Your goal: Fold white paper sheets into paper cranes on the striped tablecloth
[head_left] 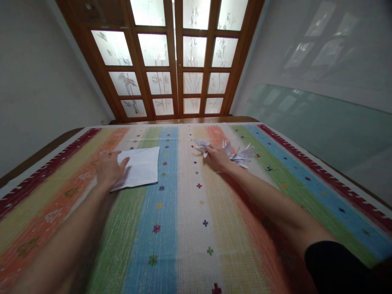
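Observation:
My left hand (108,166) is at the left edge of a square of white paper (142,167) lying flat on the table. Its thumb lies over the paper, apart from the other fingers, and part of the sheet's left side is hidden under the hand. Whether it is one sheet or a thin stack I cannot tell. Further right, my right hand (216,157) has its fingers closed on a folded white paper crane (200,146), whose pointed end sticks out to the left. Several more folded paper cranes (243,155) are bunched just beyond that hand, partly hidden by it.
A striped, patterned tablecloth (190,216) covers the table, whose wooden edge (171,121) shows at the far side. Behind stand wooden doors (177,81) with frosted panes. A pale wall (30,69) rises on the left, and a glass panel (321,126) is along the right.

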`<state>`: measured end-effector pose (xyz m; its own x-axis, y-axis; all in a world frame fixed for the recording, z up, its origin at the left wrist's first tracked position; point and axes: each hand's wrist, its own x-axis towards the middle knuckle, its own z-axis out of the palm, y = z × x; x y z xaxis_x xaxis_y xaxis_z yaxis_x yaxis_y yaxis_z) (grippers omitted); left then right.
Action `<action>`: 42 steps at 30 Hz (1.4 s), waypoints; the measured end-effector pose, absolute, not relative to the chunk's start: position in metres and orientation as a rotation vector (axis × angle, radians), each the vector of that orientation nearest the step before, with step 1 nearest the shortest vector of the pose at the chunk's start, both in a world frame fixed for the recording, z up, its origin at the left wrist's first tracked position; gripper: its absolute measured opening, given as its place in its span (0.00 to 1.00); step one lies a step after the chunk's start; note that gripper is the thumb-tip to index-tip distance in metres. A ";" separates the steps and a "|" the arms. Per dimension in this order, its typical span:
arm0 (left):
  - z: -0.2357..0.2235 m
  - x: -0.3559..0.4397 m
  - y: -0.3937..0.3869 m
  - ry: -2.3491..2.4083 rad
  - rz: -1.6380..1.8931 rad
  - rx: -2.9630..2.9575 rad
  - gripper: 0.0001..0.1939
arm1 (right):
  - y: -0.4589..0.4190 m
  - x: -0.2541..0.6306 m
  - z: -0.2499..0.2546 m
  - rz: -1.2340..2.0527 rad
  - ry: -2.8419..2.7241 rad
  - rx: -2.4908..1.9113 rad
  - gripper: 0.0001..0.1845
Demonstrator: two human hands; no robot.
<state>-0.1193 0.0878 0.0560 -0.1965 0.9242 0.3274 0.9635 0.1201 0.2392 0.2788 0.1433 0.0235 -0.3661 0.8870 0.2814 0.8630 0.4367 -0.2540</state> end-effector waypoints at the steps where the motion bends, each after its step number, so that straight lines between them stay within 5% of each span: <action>1: 0.053 -0.106 0.087 -2.259 -0.745 -1.983 0.23 | 0.138 0.277 0.024 0.175 -2.277 -1.415 0.10; 4: 0.043 -0.054 0.078 -2.200 -1.312 -2.287 0.31 | 0.117 0.268 0.027 0.616 -2.025 -1.080 0.02; 7: 0.032 0.001 0.059 -2.070 -1.799 -2.650 0.37 | 0.090 0.254 0.035 1.002 -1.765 -0.874 0.05; 13: 0.019 0.047 0.034 -1.558 -1.791 -2.563 0.56 | 0.059 0.234 0.040 1.244 -1.556 -0.909 0.07; 16: 0.019 0.040 0.034 -1.432 -1.529 -2.464 0.49 | 0.060 0.233 0.033 1.247 -1.507 -0.923 0.09; 20: 0.019 0.029 0.035 -1.498 -1.355 -2.529 0.14 | 0.063 0.233 0.028 1.252 -1.419 -0.904 0.11; 22: 0.019 0.028 0.034 -1.453 -1.382 -2.597 0.06 | 0.061 0.231 0.028 1.263 -1.396 -0.868 0.12; 28: 0.018 0.040 0.028 -1.633 -1.836 -2.196 0.21 | 0.047 0.221 0.025 1.352 -1.439 -0.860 0.15; 33: 0.019 0.049 0.025 -2.023 -2.200 -2.567 0.16 | 0.042 0.216 0.023 1.191 -1.420 -0.958 0.16; 37: 0.022 0.053 0.022 -1.968 -2.147 -2.805 0.15 | 0.043 0.217 0.021 1.093 -1.427 -1.003 0.14; 42: 0.018 0.057 0.021 -2.141 -2.427 -2.592 0.27 | 0.043 0.220 0.019 1.036 -1.495 -0.947 0.14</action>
<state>0.0573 0.0208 0.0180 0.0639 0.9899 0.1266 0.0019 -0.1270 0.9919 0.2200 0.0433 0.0186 -0.1496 0.9402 0.3061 0.0437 0.3156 -0.9479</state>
